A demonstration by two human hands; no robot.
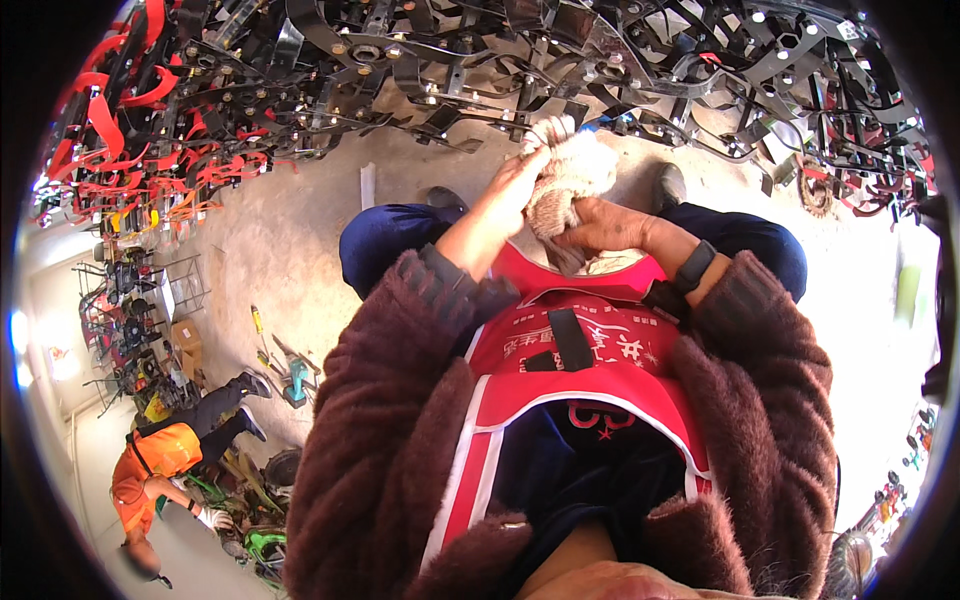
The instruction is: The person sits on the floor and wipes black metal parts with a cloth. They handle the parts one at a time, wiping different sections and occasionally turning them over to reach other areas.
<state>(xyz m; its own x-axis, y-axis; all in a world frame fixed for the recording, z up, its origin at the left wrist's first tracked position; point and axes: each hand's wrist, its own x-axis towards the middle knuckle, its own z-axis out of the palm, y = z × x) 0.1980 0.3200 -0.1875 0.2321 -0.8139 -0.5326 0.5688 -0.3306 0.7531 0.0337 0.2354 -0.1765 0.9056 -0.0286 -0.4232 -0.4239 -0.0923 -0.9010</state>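
"Beige knitted, glove-like fabric (587, 165), where in the head view?"

"Out in front of the red, white-trimmed apron (590, 386), between left hand (510, 190) and right hand (612, 226)."

"Hands apart or together?"

"Close together, both on the fabric. Right clamped on its lower end; left at the upper part, fingers partly hidden, so impossible to tell how far closed."

"Around the right wrist?"

"Black watch (695, 266), next to a fuzzy brown sleeve (760, 345)."

"And beyond?"

"Black curved metal blades (405, 75) heaped across the top, red curved metal strips (105, 125) at upper left. On pale concrete floor (270, 240), a teal power tool (296, 385); farther left, a co-worker in orange top (160, 455) and dark trousers."
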